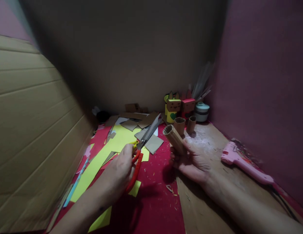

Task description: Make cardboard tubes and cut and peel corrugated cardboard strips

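My left hand (124,164) grips a pair of scissors (137,159) by red and yellow handles, the blades pointing up and away to the right. Whether the blades are slightly parted is hard to tell. In my right hand (190,161) is a corrugated cardboard tube (174,138), tilted so its hollow end faces up and left. The scissors and the tube are apart. Just behind the held tube, a wider cardboard tube (180,126) and a narrower cardboard tube (191,124) stand upright.
Yellow paper (112,143) and cardboard scraps (153,143) litter the red surface (156,208). A pink hot glue gun (246,164) lies right. Behind stand a yellow animal figure (172,109), a red animal figure (187,107) and a lidded pot (201,112). A cardboard panel (31,130) walls the left.
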Motion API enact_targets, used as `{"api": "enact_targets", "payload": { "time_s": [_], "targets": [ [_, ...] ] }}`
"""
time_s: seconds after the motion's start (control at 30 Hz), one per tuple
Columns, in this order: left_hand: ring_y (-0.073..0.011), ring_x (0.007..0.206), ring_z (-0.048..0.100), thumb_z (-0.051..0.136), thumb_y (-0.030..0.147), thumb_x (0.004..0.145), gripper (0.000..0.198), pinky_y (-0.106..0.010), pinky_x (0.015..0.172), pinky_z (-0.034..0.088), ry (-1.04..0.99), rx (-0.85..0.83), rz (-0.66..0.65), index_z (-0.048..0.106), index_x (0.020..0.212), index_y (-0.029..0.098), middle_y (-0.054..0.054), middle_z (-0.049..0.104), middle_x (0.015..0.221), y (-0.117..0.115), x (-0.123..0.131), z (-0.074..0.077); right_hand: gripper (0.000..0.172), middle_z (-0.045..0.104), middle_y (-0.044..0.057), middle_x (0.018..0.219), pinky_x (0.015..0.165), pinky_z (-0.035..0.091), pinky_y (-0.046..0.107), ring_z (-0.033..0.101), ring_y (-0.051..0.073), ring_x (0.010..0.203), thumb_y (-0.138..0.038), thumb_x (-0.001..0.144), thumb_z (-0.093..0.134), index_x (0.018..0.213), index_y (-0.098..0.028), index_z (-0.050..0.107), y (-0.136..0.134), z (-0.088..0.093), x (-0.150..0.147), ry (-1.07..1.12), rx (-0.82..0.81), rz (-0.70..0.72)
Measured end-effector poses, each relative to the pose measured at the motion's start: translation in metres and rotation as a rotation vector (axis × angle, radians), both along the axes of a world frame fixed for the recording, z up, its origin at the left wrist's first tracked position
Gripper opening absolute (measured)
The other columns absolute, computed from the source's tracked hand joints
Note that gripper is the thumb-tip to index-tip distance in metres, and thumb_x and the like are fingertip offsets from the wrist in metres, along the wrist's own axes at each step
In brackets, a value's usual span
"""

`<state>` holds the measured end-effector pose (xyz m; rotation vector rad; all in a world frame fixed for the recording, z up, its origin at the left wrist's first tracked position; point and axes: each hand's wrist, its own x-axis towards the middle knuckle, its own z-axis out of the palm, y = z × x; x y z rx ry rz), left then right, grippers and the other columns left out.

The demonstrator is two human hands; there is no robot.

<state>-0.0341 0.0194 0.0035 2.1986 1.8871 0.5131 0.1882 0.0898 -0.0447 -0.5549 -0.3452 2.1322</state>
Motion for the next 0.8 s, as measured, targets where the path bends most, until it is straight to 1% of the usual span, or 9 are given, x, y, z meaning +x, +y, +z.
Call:
{"api": "enact_targets", "payload": {
  "time_s": [0.13, 0.23, 0.37, 0.5, 0.63, 0.8],
  "targets": [
    [-0.0153, 0.065, 0.046, 0.038, 0.023, 0.085, 0.003, -0.029, 0.056, 0.035, 0.047, 0.050, -0.075, 0.036, 0.085, 0.021, -0.003, 0.051, 0.080, 0.0004, -0.0041, -0.0036, 0.034, 0.066, 0.005, 0.068, 0.067, 0.042, 0.032, 0.054, 0.016, 0.063, -0.034, 0.057, 0.084, 0.080, -0.014, 0.069, -0.0002, -0.0003, -0.0003, -0.006, -0.001, 0.002],
    [-0.0156, 0.065, 0.043, 0.038, 0.021, 0.086, 0.002, -0.029, 0.056, 0.032, 0.066, 0.051, -0.119, 0.037, 0.085, 0.021, -0.004, 0.050, 0.080, 0.0006, -0.0040, -0.0053, 0.034, 0.064, 0.006, 0.066, 0.068, 0.042, 0.033, 0.053, 0.016, 0.063, -0.036, 0.058, 0.082, 0.080, -0.013, 0.068, 0.0000, -0.0005, -0.0004, -0.014, 0.001, 0.010],
    [-0.0149, 0.064, 0.043, 0.035, 0.021, 0.087, 0.003, -0.029, 0.056, 0.032, 0.067, -0.002, -0.118, 0.035, 0.084, 0.021, -0.004, 0.050, 0.079, 0.0015, -0.0022, -0.0031, 0.032, 0.062, 0.004, 0.064, 0.068, 0.042, 0.033, 0.053, 0.016, 0.064, -0.036, 0.059, 0.082, 0.078, -0.014, 0.068, 0.0001, -0.0001, -0.0007, -0.014, -0.006, 0.005],
    [-0.0152, 0.064, 0.043, 0.036, 0.019, 0.085, 0.002, -0.029, 0.056, 0.033, 0.063, -0.025, -0.120, 0.036, 0.086, 0.021, -0.005, 0.051, 0.081, 0.0017, -0.0012, -0.0018, 0.031, 0.063, 0.006, 0.063, 0.069, 0.043, 0.033, 0.053, 0.016, 0.063, -0.035, 0.058, 0.082, 0.076, -0.013, 0.069, -0.0003, 0.0021, -0.0011, -0.024, -0.013, 0.016],
    [-0.0159, 0.063, 0.045, 0.031, 0.019, 0.087, 0.006, -0.029, 0.056, 0.034, 0.092, -0.053, -0.119, 0.037, 0.087, 0.021, -0.004, 0.052, 0.080, 0.0002, 0.0008, -0.0016, 0.027, 0.062, 0.005, 0.061, 0.065, 0.043, 0.032, 0.051, 0.015, 0.060, -0.034, 0.061, 0.080, 0.074, -0.014, 0.069, -0.0012, 0.0040, -0.0012, -0.012, -0.025, 0.005],
    [-0.0159, 0.061, 0.048, 0.032, 0.017, 0.086, 0.009, -0.028, 0.055, 0.033, 0.137, -0.051, -0.095, 0.039, 0.089, 0.021, -0.004, 0.055, 0.079, -0.0013, 0.0024, -0.0029, 0.023, 0.062, 0.005, 0.064, 0.063, 0.043, 0.033, 0.051, 0.016, 0.059, -0.033, 0.064, 0.078, 0.075, -0.015, 0.068, -0.0017, 0.0032, -0.0008, -0.003, -0.009, 0.002]
  ]
}}
